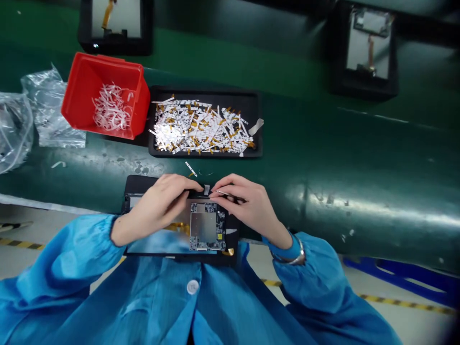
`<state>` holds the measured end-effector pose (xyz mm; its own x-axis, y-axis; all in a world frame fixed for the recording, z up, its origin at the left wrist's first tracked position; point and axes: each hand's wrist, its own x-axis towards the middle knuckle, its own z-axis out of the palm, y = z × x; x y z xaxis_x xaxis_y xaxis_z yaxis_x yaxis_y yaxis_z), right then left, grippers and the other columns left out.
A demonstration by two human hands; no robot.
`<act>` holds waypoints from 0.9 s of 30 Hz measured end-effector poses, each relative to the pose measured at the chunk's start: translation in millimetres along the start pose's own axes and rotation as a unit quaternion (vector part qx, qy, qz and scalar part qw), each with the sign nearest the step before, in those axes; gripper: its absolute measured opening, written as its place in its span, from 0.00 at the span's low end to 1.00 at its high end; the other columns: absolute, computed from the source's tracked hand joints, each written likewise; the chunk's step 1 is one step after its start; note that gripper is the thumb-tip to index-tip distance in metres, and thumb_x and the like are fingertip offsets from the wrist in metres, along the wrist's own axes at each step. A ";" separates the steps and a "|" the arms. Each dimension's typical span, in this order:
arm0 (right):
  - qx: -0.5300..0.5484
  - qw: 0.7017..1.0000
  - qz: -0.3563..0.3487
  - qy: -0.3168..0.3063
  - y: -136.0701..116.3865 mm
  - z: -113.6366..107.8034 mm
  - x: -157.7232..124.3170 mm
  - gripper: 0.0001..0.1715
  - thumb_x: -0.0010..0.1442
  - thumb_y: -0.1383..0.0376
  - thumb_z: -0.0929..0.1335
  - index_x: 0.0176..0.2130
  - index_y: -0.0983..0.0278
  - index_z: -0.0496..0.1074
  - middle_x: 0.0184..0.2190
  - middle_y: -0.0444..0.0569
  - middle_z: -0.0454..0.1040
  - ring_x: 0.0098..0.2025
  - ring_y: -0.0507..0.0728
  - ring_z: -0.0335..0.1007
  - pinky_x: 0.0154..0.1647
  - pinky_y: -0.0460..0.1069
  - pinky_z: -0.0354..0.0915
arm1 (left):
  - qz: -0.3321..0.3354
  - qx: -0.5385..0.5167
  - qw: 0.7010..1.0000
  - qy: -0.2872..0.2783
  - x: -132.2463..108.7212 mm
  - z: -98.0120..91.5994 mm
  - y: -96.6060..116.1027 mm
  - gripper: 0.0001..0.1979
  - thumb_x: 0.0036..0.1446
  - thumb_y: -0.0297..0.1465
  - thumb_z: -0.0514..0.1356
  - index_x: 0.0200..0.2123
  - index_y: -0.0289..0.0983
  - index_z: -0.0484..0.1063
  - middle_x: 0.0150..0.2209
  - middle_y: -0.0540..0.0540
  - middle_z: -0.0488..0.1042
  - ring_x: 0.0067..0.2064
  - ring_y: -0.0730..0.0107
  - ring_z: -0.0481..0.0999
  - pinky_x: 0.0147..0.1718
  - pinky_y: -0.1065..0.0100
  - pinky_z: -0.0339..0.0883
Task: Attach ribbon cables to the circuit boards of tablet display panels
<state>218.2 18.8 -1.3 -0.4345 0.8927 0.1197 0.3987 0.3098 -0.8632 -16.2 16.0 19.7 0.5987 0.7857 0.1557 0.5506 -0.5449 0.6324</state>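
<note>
An opened tablet (179,258) lies on the bench edge in front of me, with a circuit board (203,227) showing inside it. My left hand (160,203) reaches over the tablet from the left. Its index finger and thumb grip the tablet's far edge beside a small grey tape piece (207,189). From the right, my right hand (247,199) pinches thin metal tweezers (226,193) close to that tape, fingers closed around them. A loose white flex strip (191,168) lies just beyond the tablet.
Beyond the tablet stands a black tray (206,154) heaped with white flex strips. Left of it, a red bin (140,110) holds white scraps, near clear plastic bags (53,110). Black holders with opened devices (117,21) (370,52) stand farther back.
</note>
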 end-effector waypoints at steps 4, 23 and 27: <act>0.049 0.995 0.052 -0.068 1.6 -9.9 3.4 0.02 0.60 0.66 0.72 0.35 0.63 0.79 0.37 0.46 0.77 0.25 0.47 0.68 0.25 0.44 0.66 | 0.055 0.028 0.998 -0.019 -3.5 11.6 -7.0 0.12 0.66 0.22 0.51 0.49 0.35 0.69 0.49 0.46 0.77 0.54 0.69 0.75 0.53 0.63 0.67; 0.171 0.972 0.087 0.134 -1.2 -27.9 -1.8 0.12 0.64 0.59 0.70 0.30 0.59 0.80 0.35 0.47 0.71 0.39 0.53 0.68 0.34 0.48 0.66 | -0.003 -0.020 0.998 -0.053 5.3 17.0 8.6 0.15 0.65 0.21 0.51 0.54 0.35 0.66 0.51 0.46 0.76 0.53 0.69 0.74 0.52 0.64 0.67; 0.225 0.953 0.140 0.146 3.5 -17.4 -1.7 0.23 0.66 0.51 0.66 0.26 0.62 0.71 0.25 0.43 0.67 0.22 0.47 0.61 0.17 0.44 0.58 | 0.001 -0.029 0.998 -0.047 8.9 20.6 9.1 0.13 0.65 0.23 0.55 0.52 0.36 0.66 0.49 0.47 0.76 0.52 0.68 0.74 0.50 0.65 0.68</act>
<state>234.4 24.1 4.0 -0.0931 0.9931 -0.0714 0.0515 -0.0668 -0.9964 6.1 12.0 11.3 0.6526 0.7526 0.0874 0.5163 -0.5262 0.6757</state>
